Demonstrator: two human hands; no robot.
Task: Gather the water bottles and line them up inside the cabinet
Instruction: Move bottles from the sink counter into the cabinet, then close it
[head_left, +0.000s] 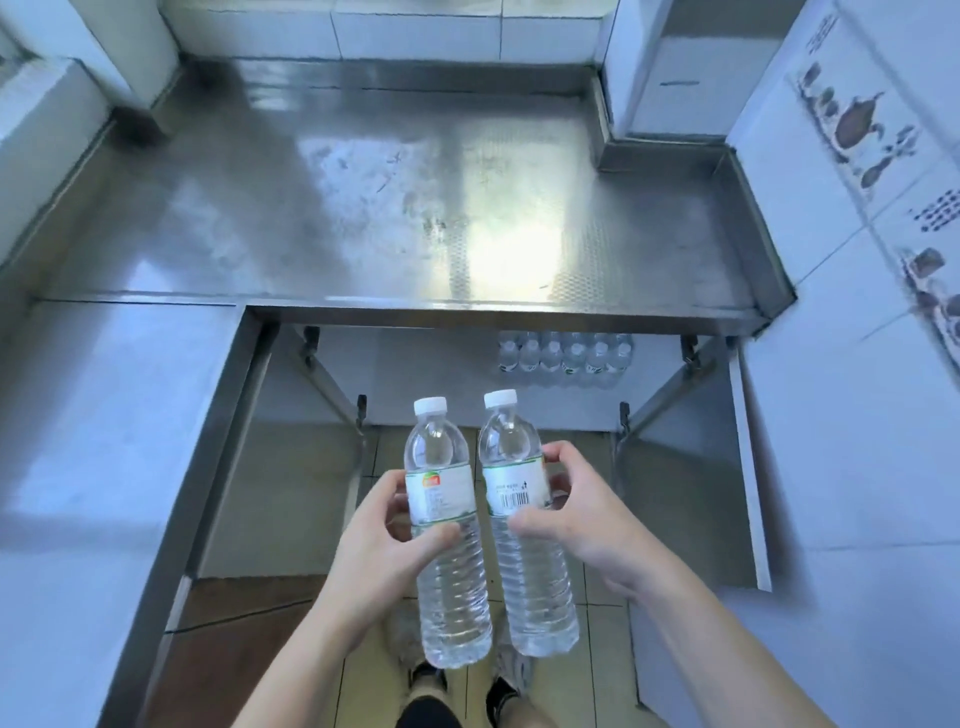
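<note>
I hold two clear water bottles upright in front of an open cabinet below a steel counter. My left hand grips the left bottle around its label. My right hand grips the right bottle, whose label shows a barcode. Both have white caps and stand side by side, almost touching. At the back of the cabinet a row of several more bottles stands against the rear wall, right of centre.
The steel countertop spans the upper view. Two cabinet doors stand swung out, the left door and the right door. White tiled walls close both sides. My feet stand on the tiled floor below the bottles.
</note>
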